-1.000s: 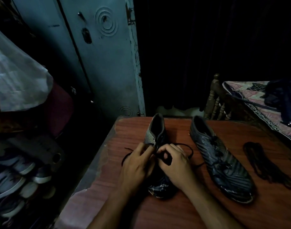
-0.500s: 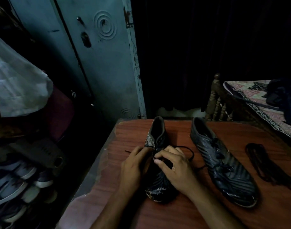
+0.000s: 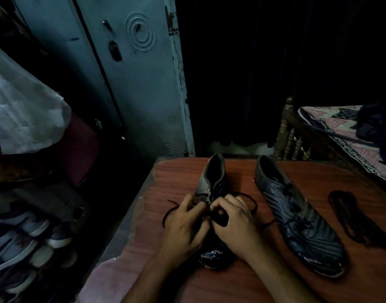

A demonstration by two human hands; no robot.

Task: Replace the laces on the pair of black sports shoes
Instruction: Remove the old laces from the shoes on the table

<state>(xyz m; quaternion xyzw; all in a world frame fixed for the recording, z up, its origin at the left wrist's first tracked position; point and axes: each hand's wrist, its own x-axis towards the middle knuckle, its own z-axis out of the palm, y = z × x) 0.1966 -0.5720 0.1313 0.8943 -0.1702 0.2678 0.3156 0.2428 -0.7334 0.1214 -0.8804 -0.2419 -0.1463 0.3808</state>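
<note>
Two black sports shoes lie on a reddish wooden table [image 3: 249, 287], toes toward me. The left shoe [image 3: 212, 180] is under both my hands. My left hand [image 3: 184, 228] grips its left side at the lace area, fingers curled. My right hand [image 3: 235, 221] pinches the black lace [image 3: 251, 200] over the tongue; loops of that lace stick out to both sides. The right shoe [image 3: 297, 217] lies apart to the right, still laced. A loose bundle of dark laces [image 3: 358, 219] lies further right on the table.
A blue-grey metal cupboard door [image 3: 133, 84] stands behind the table's left corner. Several shoes [image 3: 23, 241] are stacked low on the left. A bed with a patterned cover [image 3: 332, 121] and carved wooden rail sits at the right. White cloth [image 3: 23, 110] hangs at upper left.
Both hands stayed on the left shoe's lace area, with my right hand's fingers shifting slightly on the lace. The view tilted a little; the right shoe and loose laces did not move.
</note>
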